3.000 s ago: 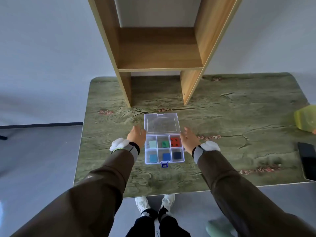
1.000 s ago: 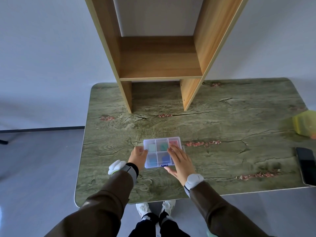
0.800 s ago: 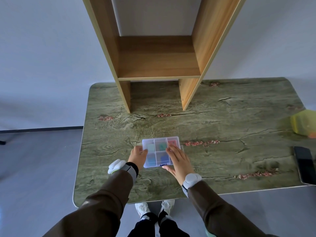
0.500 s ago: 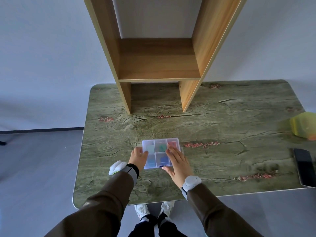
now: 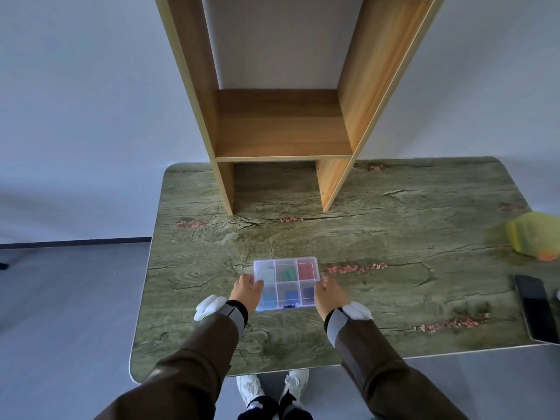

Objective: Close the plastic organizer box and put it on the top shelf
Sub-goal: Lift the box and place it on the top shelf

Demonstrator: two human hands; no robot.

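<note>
The clear plastic organizer box (image 5: 286, 283) has its lid down; small coloured pieces show dimly through it in several compartments, and a blue latch sits at its near edge. My left hand (image 5: 246, 291) grips its left side and my right hand (image 5: 328, 294) grips its right side. The box is over the near middle of the green table (image 5: 394, 237); whether it rests on the surface or is just lifted I cannot tell. The wooden shelf unit (image 5: 285, 125) stands at the table's back; one shelf board shows, and its top is cut off by the frame.
A yellow-green plastic object (image 5: 535, 236) lies at the table's right edge, with a black phone (image 5: 535, 307) nearer me on the right. My feet (image 5: 272, 389) show below the table's near edge. A grey wall stands behind.
The lid went from open to shut. My right hand left the top of the lid and now holds the box's right side. The view has tilted up, showing more of the shelf.
</note>
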